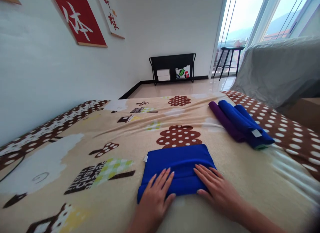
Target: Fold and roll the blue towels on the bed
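Note:
A blue cloth [178, 161], partly folded or rolled along its near edge, lies on the patterned blanket in front of me. A small white tag sticks out at its left side. My left hand [156, 193] rests on the cloth's near left part, fingers stretched out and palm down. On the near right part lies my right hand [216, 189], its fingers also extended flat. To the right, apart from both hands, are rolled cloths: a purple one [226, 121] and blue ones [243, 121] side by side, with a white label and a bit of green at the near end.
The beige blanket [100, 179] with brown dotted borders covers the bed-like surface. Beyond its far edge stands a low black rack [172, 62] holding white boxes. A sheet-covered piece of furniture [280, 66] and a black stool [228, 52] are at right, near the window.

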The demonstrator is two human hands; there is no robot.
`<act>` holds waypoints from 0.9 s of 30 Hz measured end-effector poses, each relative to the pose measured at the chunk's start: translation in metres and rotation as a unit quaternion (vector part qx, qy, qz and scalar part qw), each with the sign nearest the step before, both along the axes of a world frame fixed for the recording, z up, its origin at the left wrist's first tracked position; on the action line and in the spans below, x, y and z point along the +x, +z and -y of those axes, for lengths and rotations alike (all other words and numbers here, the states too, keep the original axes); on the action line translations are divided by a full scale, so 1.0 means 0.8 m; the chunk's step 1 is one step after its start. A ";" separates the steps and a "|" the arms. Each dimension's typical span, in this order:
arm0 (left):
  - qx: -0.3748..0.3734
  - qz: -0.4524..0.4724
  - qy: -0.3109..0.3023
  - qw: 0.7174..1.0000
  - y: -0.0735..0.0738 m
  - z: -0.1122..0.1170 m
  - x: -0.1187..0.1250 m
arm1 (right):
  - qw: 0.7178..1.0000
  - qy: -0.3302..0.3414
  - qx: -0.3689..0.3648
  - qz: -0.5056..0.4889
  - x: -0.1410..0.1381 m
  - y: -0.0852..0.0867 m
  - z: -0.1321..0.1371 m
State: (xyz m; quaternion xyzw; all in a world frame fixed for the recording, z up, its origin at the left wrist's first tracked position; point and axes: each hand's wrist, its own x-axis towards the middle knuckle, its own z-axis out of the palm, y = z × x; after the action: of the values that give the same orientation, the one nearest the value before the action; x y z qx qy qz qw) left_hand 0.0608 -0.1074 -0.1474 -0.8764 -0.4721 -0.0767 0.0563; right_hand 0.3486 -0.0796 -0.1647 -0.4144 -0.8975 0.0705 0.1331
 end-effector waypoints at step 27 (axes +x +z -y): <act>-0.175 0.004 0.027 0.984 0.009 -0.126 -0.065 | 0.993 0.025 -0.116 -0.013 0.027 0.009 -0.137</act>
State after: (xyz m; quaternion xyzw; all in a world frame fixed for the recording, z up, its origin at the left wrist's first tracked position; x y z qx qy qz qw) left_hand 0.0086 -0.0062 -0.1399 -0.8594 -0.5018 0.0052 -0.0981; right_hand 0.3705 0.0297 -0.1576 -0.4038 -0.8914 0.1831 0.0936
